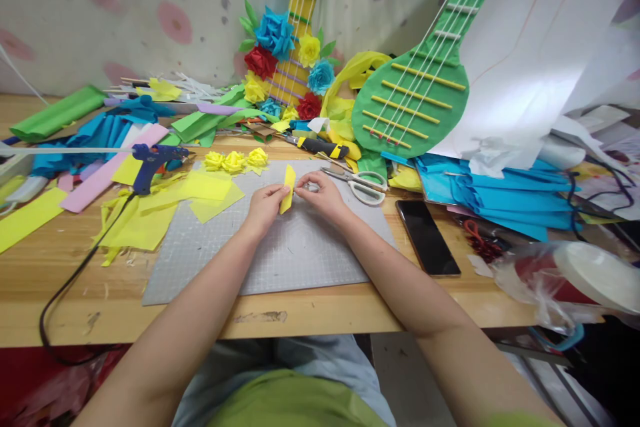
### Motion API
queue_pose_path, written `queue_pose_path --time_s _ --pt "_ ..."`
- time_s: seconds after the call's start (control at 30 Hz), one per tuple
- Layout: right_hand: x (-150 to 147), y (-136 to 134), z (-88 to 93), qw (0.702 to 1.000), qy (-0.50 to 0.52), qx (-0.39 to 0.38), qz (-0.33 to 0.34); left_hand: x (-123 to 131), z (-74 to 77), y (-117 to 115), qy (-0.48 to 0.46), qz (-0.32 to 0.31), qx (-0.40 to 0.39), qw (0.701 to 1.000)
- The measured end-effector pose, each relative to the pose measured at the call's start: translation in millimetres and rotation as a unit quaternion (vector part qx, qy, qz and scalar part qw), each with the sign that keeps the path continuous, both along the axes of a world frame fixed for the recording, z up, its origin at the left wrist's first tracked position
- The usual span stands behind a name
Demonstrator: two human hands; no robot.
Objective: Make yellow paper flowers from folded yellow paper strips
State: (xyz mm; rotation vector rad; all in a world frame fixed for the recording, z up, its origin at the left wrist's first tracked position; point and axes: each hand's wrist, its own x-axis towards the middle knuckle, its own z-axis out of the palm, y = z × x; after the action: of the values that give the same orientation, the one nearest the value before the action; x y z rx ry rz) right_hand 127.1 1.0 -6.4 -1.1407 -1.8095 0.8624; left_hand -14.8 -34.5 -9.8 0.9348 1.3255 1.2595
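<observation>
Above the grey cutting mat [310,260], my left hand [265,208] pinches a small folded piece of yellow crepe paper [289,177], held upright. My right hand [324,195] is close by on the right, thumb and fingertips drawn together at the paper's edge; whatever lies between them is too small to make out. White-handled scissors [369,188] rest just beyond my right hand. Three yellow paper flowers [234,161] sit in a row at the mat's far edge. Yellow crepe sheets [206,188] overlap the mat's left side.
A blue glue gun [149,167] with a trailing cord lies at left among paper scraps. Behind stand a green paper instrument [413,103] and a yellow one [303,7] with paper flowers. A utility knife [323,147], phone [428,237] and blue crepe paper [495,190] are farther right.
</observation>
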Motion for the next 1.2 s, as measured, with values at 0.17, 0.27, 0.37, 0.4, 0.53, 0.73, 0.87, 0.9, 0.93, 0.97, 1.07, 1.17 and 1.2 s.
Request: queue_pose_path --time_s 0.17,0.27,0.37,0.4,0.53,0.73,0.87,0.9,0.93,0.97,1.07,1.17,1.2 --pt "8 1 2.8 1.000 0.011 0.005 0.007 -3 3.3 0 -0.003 0.025 -0.006 1.000" --pt "10 -1 7.3 0.997 0.020 -0.013 0.080 -3 -0.1 -1 0.077 0.008 0.033 0.996" --pt "8 -3 8.7 0.992 0.015 -0.025 0.125 -2 -1.9 -2 0.146 -0.032 0.082 0.985" --pt "7 -3 8.6 0.991 0.015 -0.028 0.127 -1 -2.0 -2 0.155 -0.042 0.090 0.983" --pt "9 -2 7.7 0.993 0.021 -0.030 0.108 -2 -1.6 -3 0.146 -0.044 0.087 0.985" --pt "12 1 6.9 0.994 0.030 -0.023 0.106 -2 -2.8 -2 0.133 -0.050 0.076 0.987" --pt "10 2 4.9 0.994 0.027 -0.035 0.097 -2 -3.6 -1 0.133 -0.048 0.079 0.987" --pt "10 2 4.4 0.995 0.025 -0.038 0.093 -2 -3.9 -1 0.134 -0.048 0.079 0.987" --pt "9 3 3.9 0.995 0.023 -0.040 0.090 -2 -4.1 -1 0.135 -0.049 0.079 0.986" --pt "9 3 3.5 0.995 0.021 -0.043 0.088 -2 -4.2 -1 0.137 -0.051 0.078 0.986" --pt "9 3 2.5 0.995 0.023 -0.048 0.086 -2 -4.7 0 0.142 -0.052 0.074 0.986" --pt "9 3 2.3 0.995 0.030 -0.050 0.083 -2 -5.1 0 0.151 -0.050 0.076 0.984" --pt "9 3 2.4 0.995 0.032 -0.050 0.082 -2 -5.1 0 0.153 -0.049 0.078 0.984"
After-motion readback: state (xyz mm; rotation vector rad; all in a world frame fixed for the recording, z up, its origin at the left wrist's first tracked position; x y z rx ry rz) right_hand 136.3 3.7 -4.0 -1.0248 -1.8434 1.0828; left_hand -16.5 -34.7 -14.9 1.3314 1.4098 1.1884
